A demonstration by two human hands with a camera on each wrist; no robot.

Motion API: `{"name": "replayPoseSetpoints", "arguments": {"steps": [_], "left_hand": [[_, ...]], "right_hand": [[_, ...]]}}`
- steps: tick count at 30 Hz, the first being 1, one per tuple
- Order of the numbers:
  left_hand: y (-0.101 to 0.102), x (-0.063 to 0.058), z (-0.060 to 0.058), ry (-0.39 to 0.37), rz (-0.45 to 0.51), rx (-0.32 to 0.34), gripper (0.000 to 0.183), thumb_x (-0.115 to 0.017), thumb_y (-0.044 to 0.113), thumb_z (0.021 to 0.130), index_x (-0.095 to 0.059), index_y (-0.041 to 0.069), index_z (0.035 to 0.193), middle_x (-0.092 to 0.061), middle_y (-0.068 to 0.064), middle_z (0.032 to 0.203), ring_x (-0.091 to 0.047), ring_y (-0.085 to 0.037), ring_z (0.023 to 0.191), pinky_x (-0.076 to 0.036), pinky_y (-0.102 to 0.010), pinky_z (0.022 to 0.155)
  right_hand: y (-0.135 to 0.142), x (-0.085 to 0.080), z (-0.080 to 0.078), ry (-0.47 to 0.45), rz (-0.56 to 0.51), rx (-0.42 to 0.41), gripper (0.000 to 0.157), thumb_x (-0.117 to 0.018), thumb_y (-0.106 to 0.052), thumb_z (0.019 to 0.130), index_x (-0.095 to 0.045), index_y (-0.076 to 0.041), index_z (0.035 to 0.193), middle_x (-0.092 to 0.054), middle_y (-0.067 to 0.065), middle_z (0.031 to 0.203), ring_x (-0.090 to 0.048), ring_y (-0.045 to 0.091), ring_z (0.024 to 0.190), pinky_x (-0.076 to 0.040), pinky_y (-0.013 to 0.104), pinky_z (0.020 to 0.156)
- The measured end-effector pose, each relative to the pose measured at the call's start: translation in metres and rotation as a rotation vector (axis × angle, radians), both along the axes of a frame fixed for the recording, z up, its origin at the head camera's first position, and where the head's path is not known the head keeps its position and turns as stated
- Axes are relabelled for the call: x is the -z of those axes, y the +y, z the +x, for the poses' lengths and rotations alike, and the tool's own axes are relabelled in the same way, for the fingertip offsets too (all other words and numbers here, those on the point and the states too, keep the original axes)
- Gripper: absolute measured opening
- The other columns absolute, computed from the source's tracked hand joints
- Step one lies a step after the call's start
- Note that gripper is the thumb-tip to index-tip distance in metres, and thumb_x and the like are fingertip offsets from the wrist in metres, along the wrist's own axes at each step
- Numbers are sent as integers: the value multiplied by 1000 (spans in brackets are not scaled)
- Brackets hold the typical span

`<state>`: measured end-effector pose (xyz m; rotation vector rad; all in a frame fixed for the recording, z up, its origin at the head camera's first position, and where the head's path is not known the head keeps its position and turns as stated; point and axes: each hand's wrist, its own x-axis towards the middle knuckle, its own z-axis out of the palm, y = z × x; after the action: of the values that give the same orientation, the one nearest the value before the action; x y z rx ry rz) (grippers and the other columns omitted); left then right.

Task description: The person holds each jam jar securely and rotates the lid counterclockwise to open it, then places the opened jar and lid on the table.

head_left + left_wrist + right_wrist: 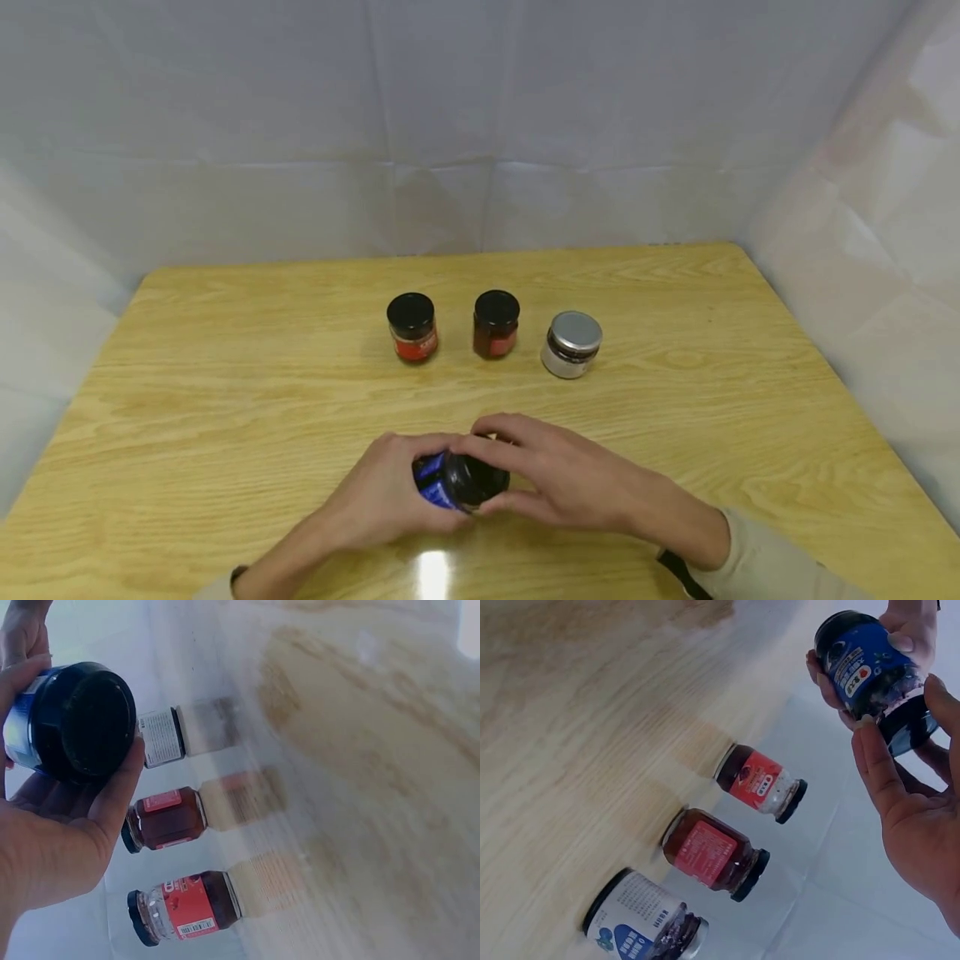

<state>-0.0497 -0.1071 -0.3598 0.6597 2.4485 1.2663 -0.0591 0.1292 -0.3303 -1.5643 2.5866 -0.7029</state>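
Observation:
A glass jar with a blue label (432, 482) is held tilted over the near middle of the table, its black lid (476, 478) pointing right. My left hand (386, 492) grips the jar's body from the left, fingers wrapped round it. Fingers and thumb of my right hand (573, 479) pinch the lid's rim from the other side. In the right wrist view the blue label (859, 664) and dark contents show between the hands. The left wrist view shows the jar's dark base (97, 724), raised off the table.
Three jars stand in a row farther back on the wooden table (247, 400): a black-lidded one with a red label (415, 346), a dark red one with a black lid (495, 325), and a white-labelled one with a silver lid (576, 332). White sheeting (450, 125) surrounds the table.

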Motion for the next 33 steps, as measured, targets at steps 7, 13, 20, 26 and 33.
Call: {"name": "replayPoseSetpoints", "arguments": {"steps": [7,13,20,26,33], "left_hand": [[-1,1,-2,-90,84,54,49,-85,29,67,-65,34,112,-66,15,96,-61,-10,82,-51,-29,71],[2,3,2,-9,44,-31,55,-83,36,69,-64,26,119,-66,11,98,-61,-7,82,-51,-27,70],[9,-1,5,62,-11,-96,53,-83,31,66,-64,28,116,-65,13,93,-58,-5,76,-49,-25,65],[8,-5,5,-6,31,-46,59,-82,26,65,-63,27,121,-65,14,97,-59,-6,81,-50,-26,70],[9,-11,7,-8,77,-28,65,-84,21,62,-63,26,123,-65,16,98,-60,-6,82,-50,-27,72]], "right_hand": [[2,-2,-5,100,-22,-91,53,-58,-40,94,-44,-18,140,-50,5,127,-51,13,111,-45,25,91],[-2,2,-4,-118,17,116,61,-53,-52,93,-39,-21,144,-50,-2,128,-51,8,110,-46,29,90],[-19,15,4,11,54,351,48,-42,-55,96,-48,-16,122,-55,-5,97,-50,7,74,-44,23,61],[-21,21,5,300,-21,301,49,-30,-56,96,-51,-13,109,-54,-3,86,-47,9,65,-40,20,52],[-17,20,-2,561,-164,175,54,-27,-55,97,-55,-11,107,-52,-2,83,-49,10,65,-44,22,51]]}}
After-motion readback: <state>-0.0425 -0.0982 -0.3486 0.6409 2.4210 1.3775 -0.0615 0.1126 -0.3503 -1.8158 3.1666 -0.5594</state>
